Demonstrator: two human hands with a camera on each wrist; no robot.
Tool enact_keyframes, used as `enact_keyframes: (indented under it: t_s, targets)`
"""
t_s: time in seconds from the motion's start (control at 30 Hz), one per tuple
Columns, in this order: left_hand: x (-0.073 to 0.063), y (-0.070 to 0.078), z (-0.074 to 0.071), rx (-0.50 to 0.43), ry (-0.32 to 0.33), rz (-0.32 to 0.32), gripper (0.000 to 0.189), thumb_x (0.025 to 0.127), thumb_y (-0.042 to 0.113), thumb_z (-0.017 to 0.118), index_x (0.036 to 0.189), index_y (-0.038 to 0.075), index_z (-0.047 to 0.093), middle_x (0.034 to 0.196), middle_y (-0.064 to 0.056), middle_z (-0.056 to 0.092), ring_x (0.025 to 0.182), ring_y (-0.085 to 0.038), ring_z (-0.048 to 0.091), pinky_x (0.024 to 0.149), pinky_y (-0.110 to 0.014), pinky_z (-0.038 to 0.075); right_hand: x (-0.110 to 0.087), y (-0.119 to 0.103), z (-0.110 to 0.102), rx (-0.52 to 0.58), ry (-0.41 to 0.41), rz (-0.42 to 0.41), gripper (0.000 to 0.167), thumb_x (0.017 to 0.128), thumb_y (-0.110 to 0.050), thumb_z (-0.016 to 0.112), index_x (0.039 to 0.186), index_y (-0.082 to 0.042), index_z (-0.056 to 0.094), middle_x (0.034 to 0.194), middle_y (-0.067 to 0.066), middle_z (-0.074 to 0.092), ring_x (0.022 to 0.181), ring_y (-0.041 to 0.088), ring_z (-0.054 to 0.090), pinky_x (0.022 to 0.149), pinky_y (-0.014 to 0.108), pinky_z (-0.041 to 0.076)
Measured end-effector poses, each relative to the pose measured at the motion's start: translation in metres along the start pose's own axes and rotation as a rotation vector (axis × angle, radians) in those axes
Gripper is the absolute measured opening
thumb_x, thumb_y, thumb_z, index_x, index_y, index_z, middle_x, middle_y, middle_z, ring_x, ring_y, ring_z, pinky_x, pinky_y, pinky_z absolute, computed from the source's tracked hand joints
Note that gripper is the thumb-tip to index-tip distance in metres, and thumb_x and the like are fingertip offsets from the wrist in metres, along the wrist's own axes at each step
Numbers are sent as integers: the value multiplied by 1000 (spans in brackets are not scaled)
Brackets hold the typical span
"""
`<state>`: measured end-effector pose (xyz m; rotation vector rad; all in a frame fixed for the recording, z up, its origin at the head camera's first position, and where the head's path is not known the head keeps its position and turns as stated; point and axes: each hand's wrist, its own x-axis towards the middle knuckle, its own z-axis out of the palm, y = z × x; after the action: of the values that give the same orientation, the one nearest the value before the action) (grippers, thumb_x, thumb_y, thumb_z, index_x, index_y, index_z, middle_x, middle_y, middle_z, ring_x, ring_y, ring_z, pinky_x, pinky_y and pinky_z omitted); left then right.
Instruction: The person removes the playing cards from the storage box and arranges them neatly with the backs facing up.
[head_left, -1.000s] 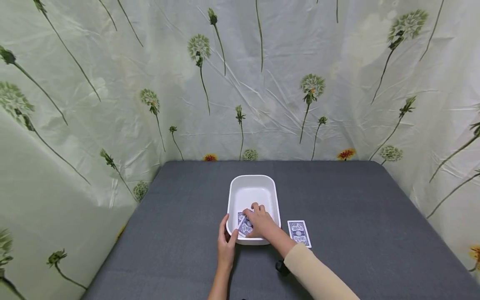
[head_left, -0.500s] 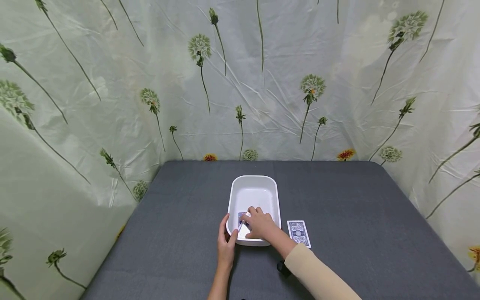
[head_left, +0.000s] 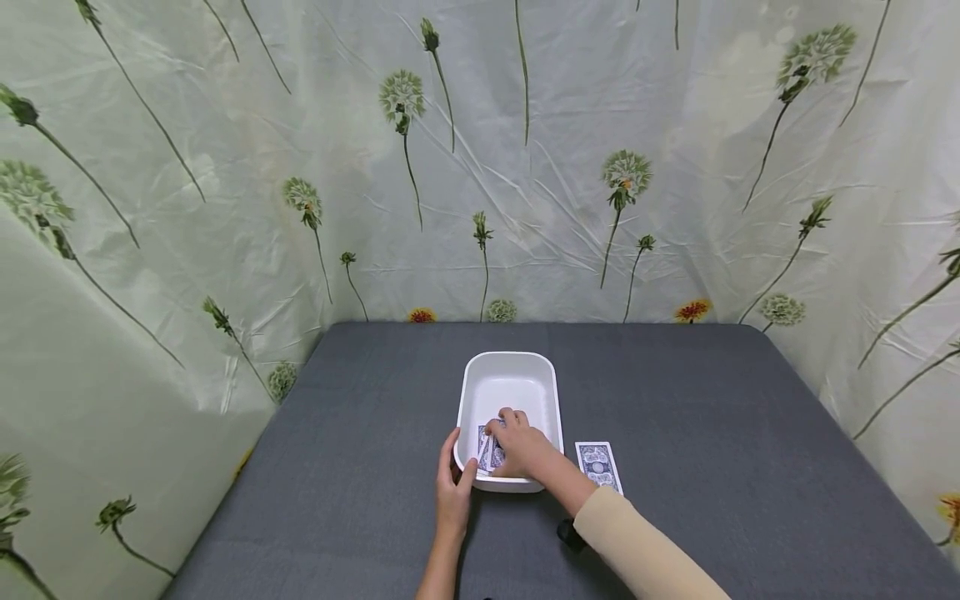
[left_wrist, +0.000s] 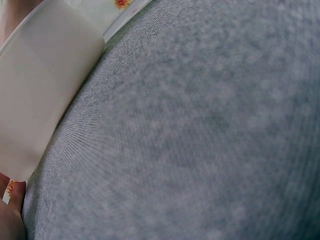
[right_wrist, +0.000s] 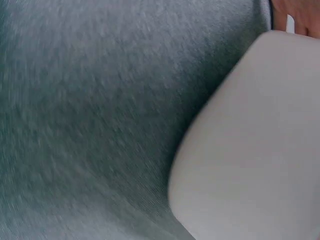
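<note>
A white rectangular tray [head_left: 555,408] stands on the grey cloth. My left hand [head_left: 452,500] grips its near left corner, fingers along the outer side and thumb at the front rim. Its outer wall [left_wrist: 45,85] fills the left of the left wrist view. My right hand [head_left: 525,450] reaches over the near right rim and pinches a blue-backed playing card [head_left: 497,455] inside the tray, fingers over the far end and thumb toward the near end. Another blue-backed card [head_left: 482,437] shows beside it on the tray floor. The right fingertips are partly hidden.
One more blue-backed playing card [head_left: 597,464] lies face down on the grey table [head_left: 360,467], right of the tray. A small black object [head_left: 570,534] sits by the right sleeve. A dandelion-print curtain [head_left: 555,208] stands behind the table and along its sides.
The card under my right hand flashed pale half a second ago; its blue back shows again now, angled differently over the other card. My left hand stays on the tray corner.
</note>
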<state>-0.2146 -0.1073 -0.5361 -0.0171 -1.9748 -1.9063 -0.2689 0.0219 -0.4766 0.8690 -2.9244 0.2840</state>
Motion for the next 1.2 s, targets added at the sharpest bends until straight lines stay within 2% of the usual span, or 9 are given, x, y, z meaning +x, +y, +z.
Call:
enact_keyframes:
  t_s: [0.2,0.3,0.47,0.6,0.8,1.0,1.2]
  targets:
    - [0,0,1,-15,-2,-14,51,86,4,54,135,6,39,135,-19,43,107,-30,47,80,-17,41,2,5,-32,57,4,-2,60,65,-36,78,117,-15,54,128,17,44,117,35,44,77,48,47]
    - [0,2,1,-11,-6,-11,51,86,3,54,134,3,39,134,-21,43,105,-27,49,79,-18,41,0,12,-50,43,12,5,62,66,-37,77,120,-17,53,132,16,43,119,34,44,83,51,44]
    - [-1,16,-1,-35,1,9,50,83,-4,52,132,-4,39,130,-27,44,98,-27,51,76,-18,42,-10,31,-73,-7,36,19,65,67,-40,76,124,-19,51,136,16,40,119,35,45,91,53,38]
    - [-2,29,-2,-46,-2,-19,50,82,-6,51,131,-5,39,129,-29,44,97,-32,50,77,-18,41,-24,48,-85,-65,27,54,75,68,-43,75,132,-17,45,138,15,39,123,33,42,96,53,32]
    - [-3,34,-2,-45,6,-30,51,82,-5,52,131,-5,40,127,-29,45,97,-35,49,76,-17,41,-51,67,-91,-127,57,91,93,65,-46,76,139,-6,34,138,14,42,124,28,42,99,53,30]
    - [-3,31,-2,-31,12,-27,51,82,-5,53,131,-6,40,125,-29,47,97,-34,49,76,-17,40,-80,89,-86,-179,70,86,91,63,-44,78,135,-4,39,135,14,45,122,28,44,97,54,30]
    - [-3,33,-1,-31,2,-51,51,82,-4,53,132,-5,39,127,-29,45,98,-33,49,76,-17,41,-107,111,-72,-167,2,90,88,61,-37,80,132,-1,42,132,16,47,119,31,45,94,57,31]
